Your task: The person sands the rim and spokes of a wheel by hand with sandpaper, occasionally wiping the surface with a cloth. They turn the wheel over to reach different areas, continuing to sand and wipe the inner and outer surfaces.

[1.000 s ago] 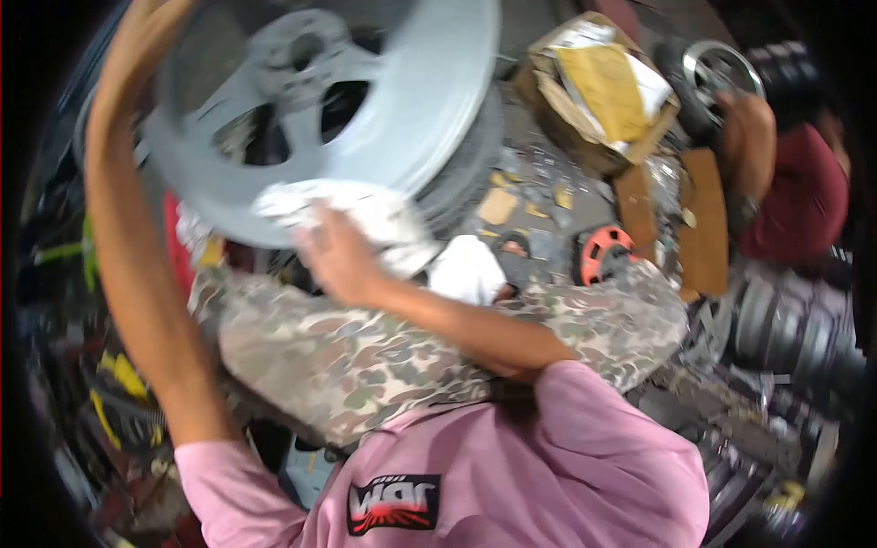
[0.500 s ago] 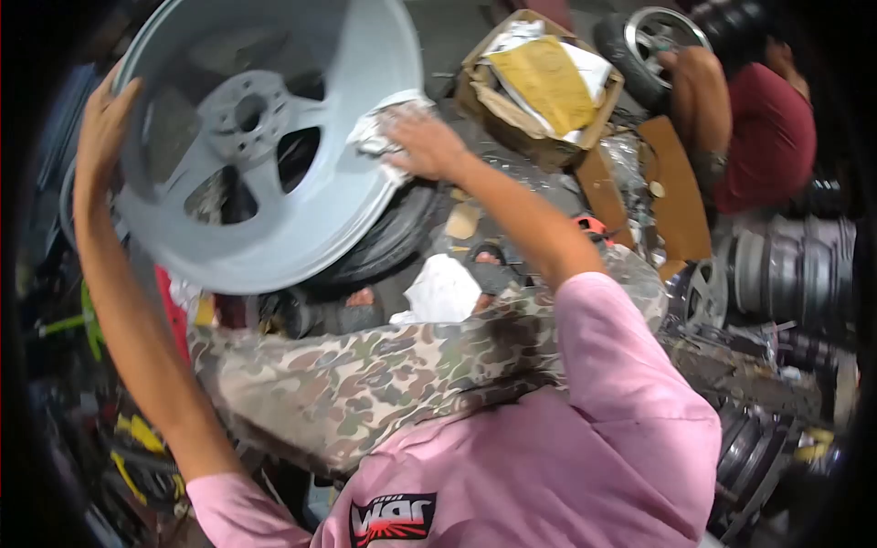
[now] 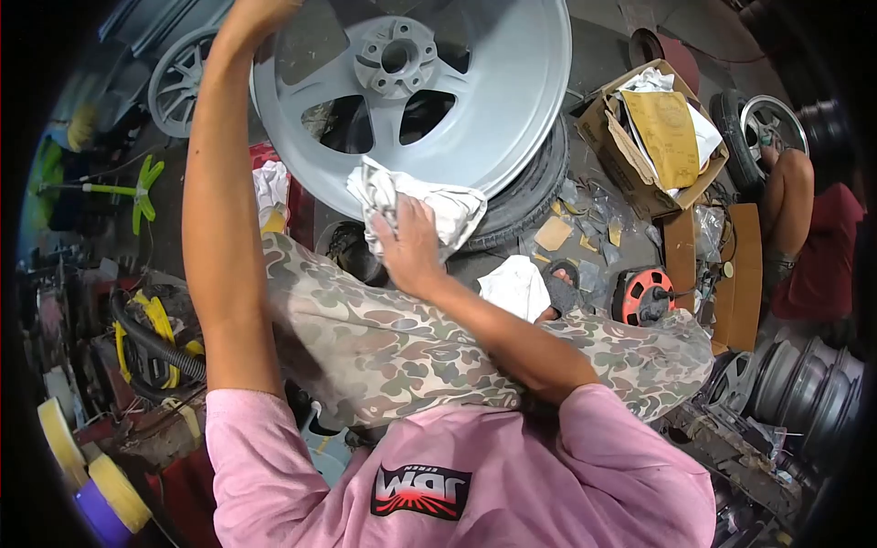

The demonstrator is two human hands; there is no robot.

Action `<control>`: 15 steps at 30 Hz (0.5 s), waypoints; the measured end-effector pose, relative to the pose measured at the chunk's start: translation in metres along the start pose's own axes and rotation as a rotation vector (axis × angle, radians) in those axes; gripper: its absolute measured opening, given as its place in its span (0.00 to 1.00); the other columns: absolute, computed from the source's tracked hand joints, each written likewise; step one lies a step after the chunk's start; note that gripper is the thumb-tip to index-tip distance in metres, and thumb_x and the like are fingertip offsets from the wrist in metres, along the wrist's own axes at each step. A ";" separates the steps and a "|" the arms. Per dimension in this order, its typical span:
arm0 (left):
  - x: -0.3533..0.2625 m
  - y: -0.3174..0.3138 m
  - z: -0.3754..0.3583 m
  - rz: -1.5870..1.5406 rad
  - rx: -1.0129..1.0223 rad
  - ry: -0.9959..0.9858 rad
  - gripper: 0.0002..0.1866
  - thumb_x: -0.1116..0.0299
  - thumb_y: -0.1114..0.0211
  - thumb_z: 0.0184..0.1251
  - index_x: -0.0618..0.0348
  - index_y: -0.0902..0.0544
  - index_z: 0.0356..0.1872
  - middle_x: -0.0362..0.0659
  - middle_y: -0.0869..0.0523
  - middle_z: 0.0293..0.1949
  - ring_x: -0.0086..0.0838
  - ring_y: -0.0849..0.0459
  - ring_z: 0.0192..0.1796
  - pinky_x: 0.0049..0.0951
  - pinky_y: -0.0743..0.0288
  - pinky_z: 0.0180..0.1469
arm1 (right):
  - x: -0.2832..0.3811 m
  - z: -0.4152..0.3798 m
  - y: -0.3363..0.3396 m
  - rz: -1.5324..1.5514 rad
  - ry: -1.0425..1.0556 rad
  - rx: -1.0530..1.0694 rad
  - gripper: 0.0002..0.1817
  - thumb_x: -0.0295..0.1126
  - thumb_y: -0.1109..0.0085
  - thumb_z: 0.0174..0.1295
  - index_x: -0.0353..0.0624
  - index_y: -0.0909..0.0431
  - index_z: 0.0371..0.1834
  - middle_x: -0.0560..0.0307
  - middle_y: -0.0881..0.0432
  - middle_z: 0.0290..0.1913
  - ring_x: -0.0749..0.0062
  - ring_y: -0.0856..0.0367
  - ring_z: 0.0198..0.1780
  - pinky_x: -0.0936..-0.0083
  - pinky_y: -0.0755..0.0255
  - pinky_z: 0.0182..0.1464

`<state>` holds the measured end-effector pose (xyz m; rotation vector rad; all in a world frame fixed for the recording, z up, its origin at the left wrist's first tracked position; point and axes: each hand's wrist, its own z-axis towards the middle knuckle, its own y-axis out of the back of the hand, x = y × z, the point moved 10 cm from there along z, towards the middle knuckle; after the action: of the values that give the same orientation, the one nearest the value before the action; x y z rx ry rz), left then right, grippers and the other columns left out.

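Note:
A grey five-spoke wheel rim [image 3: 512, 119] leans in front of my knees, over a black tyre [image 3: 525, 215]. My left hand [image 3: 265, 9] is at the rim's upper left edge, closed on it, with its fingers partly cut off by the frame's top. My right hand [image 3: 411, 242] grips a crumpled white cloth [image 3: 448, 205] against the rim's lower edge. A second white cloth [image 3: 514, 286] lies on my lap side, near my foot.
An open cardboard box [image 3: 630, 155] with papers and yellow sandpaper stands right of the rim. Nearby are a red-and-black reel [image 3: 642, 295] and scraps. A co-worker in maroon [image 3: 822, 260] sits beside another wheel [image 3: 775, 128]. Stacked rims [image 3: 804, 384] stand at right; yellow cable [image 3: 146, 338] lies left.
My right hand has moved the cloth from the rim's right side to its lower edge. The view has shifted left, so the rim and my left hand appear higher and further right.

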<state>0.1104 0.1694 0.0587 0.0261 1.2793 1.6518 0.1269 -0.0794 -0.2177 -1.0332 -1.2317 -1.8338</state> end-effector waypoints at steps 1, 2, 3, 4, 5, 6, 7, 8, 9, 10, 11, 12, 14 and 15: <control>-0.002 0.003 0.000 -0.001 -0.005 -0.007 0.19 0.63 0.37 0.75 0.65 0.17 0.60 0.40 0.12 0.39 0.23 0.21 0.42 0.31 0.24 0.49 | -0.014 -0.002 0.005 -0.051 0.033 0.041 0.27 0.43 0.46 0.76 0.29 0.30 0.65 0.36 0.22 0.55 0.43 0.26 0.60 0.50 0.38 0.68; -0.006 0.004 -0.001 0.033 -0.015 -0.010 0.19 0.62 0.37 0.76 0.64 0.16 0.60 0.41 0.12 0.38 0.23 0.21 0.42 0.31 0.24 0.49 | -0.035 -0.005 0.014 -0.106 0.063 0.081 0.28 0.43 0.45 0.76 0.29 0.30 0.68 0.36 0.21 0.57 0.43 0.26 0.61 0.51 0.37 0.69; -0.009 0.001 -0.003 0.057 -0.019 -0.011 0.19 0.60 0.37 0.77 0.63 0.16 0.59 0.43 0.11 0.38 0.24 0.21 0.42 0.32 0.23 0.49 | -0.057 -0.007 0.029 -0.200 0.134 0.076 0.31 0.44 0.42 0.74 0.31 0.30 0.70 0.35 0.21 0.62 0.42 0.25 0.64 0.51 0.36 0.71; -0.013 -0.003 -0.003 0.038 -0.018 -0.019 0.19 0.60 0.37 0.77 0.63 0.16 0.59 0.43 0.11 0.38 0.24 0.21 0.42 0.32 0.23 0.49 | -0.080 -0.007 0.048 -0.303 0.220 0.054 0.31 0.45 0.39 0.72 0.31 0.27 0.69 0.36 0.21 0.64 0.43 0.24 0.65 0.53 0.35 0.72; -0.016 -0.002 -0.001 0.063 -0.031 -0.023 0.19 0.60 0.37 0.78 0.63 0.16 0.59 0.44 0.11 0.38 0.24 0.21 0.42 0.32 0.23 0.49 | -0.087 -0.002 0.076 -0.362 0.345 0.043 0.30 0.43 0.36 0.70 0.32 0.26 0.68 0.38 0.19 0.63 0.44 0.22 0.63 0.53 0.34 0.71; -0.018 -0.003 -0.001 0.089 -0.040 -0.023 0.19 0.59 0.38 0.78 0.62 0.16 0.59 0.46 0.10 0.38 0.24 0.20 0.42 0.33 0.23 0.49 | -0.113 0.006 0.092 -0.474 0.334 0.086 0.28 0.40 0.34 0.68 0.34 0.24 0.65 0.40 0.17 0.61 0.45 0.21 0.62 0.53 0.32 0.69; -0.024 -0.006 -0.003 0.078 -0.038 -0.025 0.19 0.59 0.38 0.78 0.62 0.16 0.59 0.46 0.10 0.38 0.24 0.20 0.42 0.33 0.23 0.49 | -0.118 0.016 0.117 -0.536 0.340 0.084 0.23 0.38 0.35 0.67 0.36 0.23 0.61 0.42 0.17 0.59 0.46 0.19 0.60 0.52 0.30 0.66; -0.033 -0.008 -0.007 0.067 -0.035 -0.043 0.19 0.59 0.38 0.78 0.62 0.16 0.59 0.47 0.10 0.38 0.25 0.20 0.42 0.33 0.23 0.49 | -0.126 0.029 0.140 -0.521 0.306 0.080 0.19 0.36 0.35 0.66 0.39 0.22 0.57 0.41 0.17 0.59 0.45 0.19 0.60 0.53 0.28 0.62; -0.040 -0.010 -0.009 0.060 -0.035 -0.060 0.18 0.60 0.39 0.79 0.63 0.15 0.58 0.48 0.10 0.38 0.25 0.20 0.42 0.33 0.23 0.50 | -0.140 0.042 0.161 -0.541 0.152 0.057 0.17 0.40 0.38 0.71 0.39 0.23 0.53 0.36 0.15 0.51 0.39 0.17 0.52 0.49 0.24 0.53; -0.041 -0.011 -0.009 0.060 -0.040 -0.062 0.18 0.60 0.39 0.79 0.63 0.15 0.58 0.48 0.10 0.38 0.25 0.20 0.42 0.33 0.23 0.50 | -0.142 0.052 0.188 -0.487 0.018 -0.075 0.17 0.43 0.41 0.73 0.38 0.24 0.51 0.34 0.15 0.45 0.35 0.17 0.48 0.46 0.24 0.49; -0.039 -0.015 -0.007 0.022 -0.049 -0.083 0.18 0.60 0.40 0.79 0.63 0.15 0.58 0.48 0.10 0.38 0.26 0.19 0.42 0.33 0.23 0.49 | -0.144 0.057 0.214 -0.426 -0.113 -0.197 0.19 0.45 0.43 0.75 0.38 0.25 0.50 0.31 0.15 0.40 0.31 0.16 0.43 0.44 0.24 0.45; -0.034 -0.018 -0.006 -0.009 -0.058 -0.100 0.18 0.59 0.40 0.79 0.63 0.15 0.58 0.48 0.10 0.38 0.26 0.19 0.42 0.34 0.23 0.49 | -0.127 0.060 0.242 -0.365 -0.148 -0.267 0.25 0.50 0.48 0.79 0.34 0.26 0.55 0.28 0.18 0.34 0.32 0.16 0.40 0.45 0.25 0.45; -0.035 -0.022 -0.004 0.165 -0.131 -0.226 0.20 0.57 0.48 0.80 0.62 0.15 0.53 0.59 0.10 0.41 0.45 0.12 0.42 0.44 0.21 0.46 | -0.110 0.056 0.293 -0.433 -0.169 -0.369 0.29 0.48 0.55 0.82 0.39 0.31 0.76 0.28 0.22 0.65 0.38 0.25 0.70 0.55 0.36 0.74; -0.036 -0.029 0.000 0.322 -0.161 -0.292 0.21 0.57 0.52 0.79 0.61 0.15 0.50 0.61 0.12 0.41 0.56 0.13 0.45 0.50 0.20 0.47 | -0.118 0.055 0.312 -0.544 -0.057 -0.209 0.27 0.40 0.60 0.83 0.43 0.35 0.81 0.33 0.31 0.75 0.39 0.36 0.77 0.59 0.50 0.82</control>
<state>0.1482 0.1426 0.0559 0.3793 0.9522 1.9372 0.4624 -0.1121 -0.1861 -0.9207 -1.4825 -2.4020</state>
